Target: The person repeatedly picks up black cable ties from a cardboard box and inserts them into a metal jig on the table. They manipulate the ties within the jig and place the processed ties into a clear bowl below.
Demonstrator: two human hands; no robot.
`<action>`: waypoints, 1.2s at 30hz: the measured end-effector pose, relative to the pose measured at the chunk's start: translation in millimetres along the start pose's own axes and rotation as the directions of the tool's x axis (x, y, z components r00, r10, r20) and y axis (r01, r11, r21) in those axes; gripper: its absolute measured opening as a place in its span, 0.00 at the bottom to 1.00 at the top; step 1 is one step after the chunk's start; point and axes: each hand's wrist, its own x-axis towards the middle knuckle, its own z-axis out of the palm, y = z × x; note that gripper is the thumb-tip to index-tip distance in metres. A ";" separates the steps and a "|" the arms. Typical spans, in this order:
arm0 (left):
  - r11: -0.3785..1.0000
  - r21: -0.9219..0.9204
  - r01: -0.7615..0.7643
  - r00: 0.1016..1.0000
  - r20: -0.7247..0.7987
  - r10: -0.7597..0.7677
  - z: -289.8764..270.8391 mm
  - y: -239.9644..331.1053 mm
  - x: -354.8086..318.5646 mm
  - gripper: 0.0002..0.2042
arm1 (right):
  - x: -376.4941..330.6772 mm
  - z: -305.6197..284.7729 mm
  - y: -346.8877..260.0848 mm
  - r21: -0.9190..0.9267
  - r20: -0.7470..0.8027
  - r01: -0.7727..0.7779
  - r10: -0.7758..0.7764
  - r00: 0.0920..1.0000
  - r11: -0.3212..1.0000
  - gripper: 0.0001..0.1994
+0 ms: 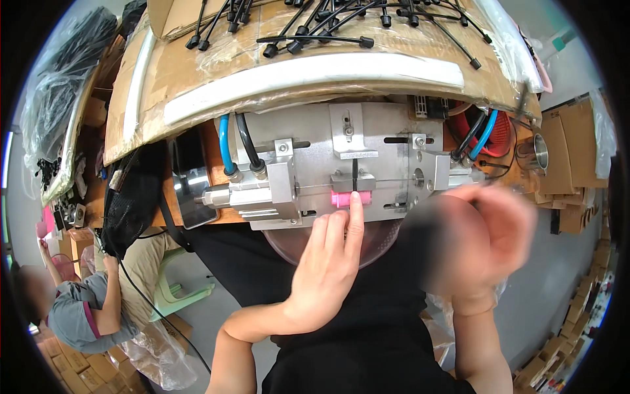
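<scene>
Pink piece [346,198] under left fingertip [355,199]

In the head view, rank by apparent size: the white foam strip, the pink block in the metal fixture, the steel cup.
1. white foam strip
2. steel cup
3. pink block, touched by the left hand

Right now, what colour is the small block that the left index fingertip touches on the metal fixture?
Bright pink. The small block on the metal fixture shows best in the head view, under the left hand.
</scene>
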 end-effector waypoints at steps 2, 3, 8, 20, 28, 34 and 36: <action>0.992 -0.122 -0.036 0.999 -0.025 0.033 -29.7 -7.8 18.4 0.35 | -27.7 12.9 1.0 -0.123 0.134 -0.069 0.085 0.987 0.990 0.25; 0.982 -0.188 -0.023 0.997 -0.075 0.009 -46.4 -21.3 32.9 0.35 | -37.8 23.4 8.0 -0.210 0.192 -0.026 0.067 0.979 0.977 0.27; 0.999 -0.030 -0.018 0.923 -0.385 0.005 -95.9 -106.9 131.5 0.20 | -61.2 52.5 27.7 -0.275 0.279 0.003 0.077 0.957 0.961 0.36; 0.963 -0.241 0.121 0.977 -0.144 -0.158 -120.2 -112.3 148.1 0.17 | -52.1 52.8 24.6 -0.295 0.237 0.088 -0.016 0.971 0.951 0.34; 0.969 -0.241 0.055 0.989 -0.122 -0.087 -140.3 -125.6 115.5 0.17 | -49.9 54.8 32.2 -0.333 0.342 0.012 0.109 0.933 0.943 0.34; 0.985 -0.148 0.086 0.881 -0.451 -0.144 -110.3 -85.7 64.3 0.35 | 26.1 25.1 -0.1 -0.407 0.417 0.237 -0.051 0.907 0.882 0.23; 0.995 -0.052 0.080 0.911 -0.402 -0.094 -79.7 -61.4 36.2 0.38 | 75.6 31.9 18.3 -0.530 0.292 0.383 -0.260 0.920 0.757 0.18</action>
